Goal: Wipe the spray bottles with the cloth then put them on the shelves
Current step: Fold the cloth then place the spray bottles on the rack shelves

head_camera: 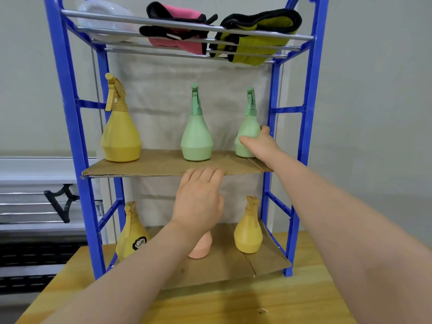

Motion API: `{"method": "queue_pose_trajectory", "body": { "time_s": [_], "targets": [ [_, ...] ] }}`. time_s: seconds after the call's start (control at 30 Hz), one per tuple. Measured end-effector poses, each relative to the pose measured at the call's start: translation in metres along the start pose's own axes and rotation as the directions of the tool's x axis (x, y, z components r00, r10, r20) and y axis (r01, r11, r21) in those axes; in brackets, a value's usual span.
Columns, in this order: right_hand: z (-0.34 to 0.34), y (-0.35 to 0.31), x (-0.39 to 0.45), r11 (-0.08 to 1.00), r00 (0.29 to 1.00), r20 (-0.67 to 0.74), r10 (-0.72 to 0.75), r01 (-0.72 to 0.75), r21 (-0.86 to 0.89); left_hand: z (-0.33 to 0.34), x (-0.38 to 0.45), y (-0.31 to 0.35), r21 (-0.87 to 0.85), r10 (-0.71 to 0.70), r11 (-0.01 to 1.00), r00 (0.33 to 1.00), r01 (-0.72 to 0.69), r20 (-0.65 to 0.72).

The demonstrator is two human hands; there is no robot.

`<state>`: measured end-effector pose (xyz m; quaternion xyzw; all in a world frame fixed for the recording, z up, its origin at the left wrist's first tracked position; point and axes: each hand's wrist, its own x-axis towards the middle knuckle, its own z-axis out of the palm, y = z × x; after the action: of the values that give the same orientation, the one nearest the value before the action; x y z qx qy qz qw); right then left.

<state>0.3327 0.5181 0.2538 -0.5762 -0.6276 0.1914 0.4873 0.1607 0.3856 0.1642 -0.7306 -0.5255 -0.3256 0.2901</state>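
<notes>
The right hand (259, 142) grasps the green spray bottle (249, 132) at the middle shelf's (163, 166) right end, probably to seat it steadily; the left hand (198, 197) hovers released before the shelf edge.

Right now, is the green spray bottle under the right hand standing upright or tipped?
Upright: the right-hand green pear-shaped spray bottle stands base-down on the middle cardboard shelf, nozzle up, with the right hand gripping its body.

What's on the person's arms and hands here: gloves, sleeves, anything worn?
Nothing visible. Both forearms are bare up to the frame edge: no sleeves or gloves. The left hand and right hand show no rings, watch or wristbands from this view.
</notes>
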Motion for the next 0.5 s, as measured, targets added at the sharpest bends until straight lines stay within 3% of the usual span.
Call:
{"method": "queue_pose_trajectory", "body": {
  "time_s": [0.17,0.5],
  "targets": [
    [0.004,0.001,-0.001,0.977,0.996,-0.045,-0.078,0.067,-0.203,0.000,-0.001,0.000,0.005,0.002,1.000,1.000,-0.002,-0.004],
    [-0.004,-0.002,-0.013,0.995,0.997,-0.015,-0.077,0.076,-0.071,-0.001,0.000,0.000,0.018,0.004,1.000,1.000,-0.004,-0.020]
  ]
}}
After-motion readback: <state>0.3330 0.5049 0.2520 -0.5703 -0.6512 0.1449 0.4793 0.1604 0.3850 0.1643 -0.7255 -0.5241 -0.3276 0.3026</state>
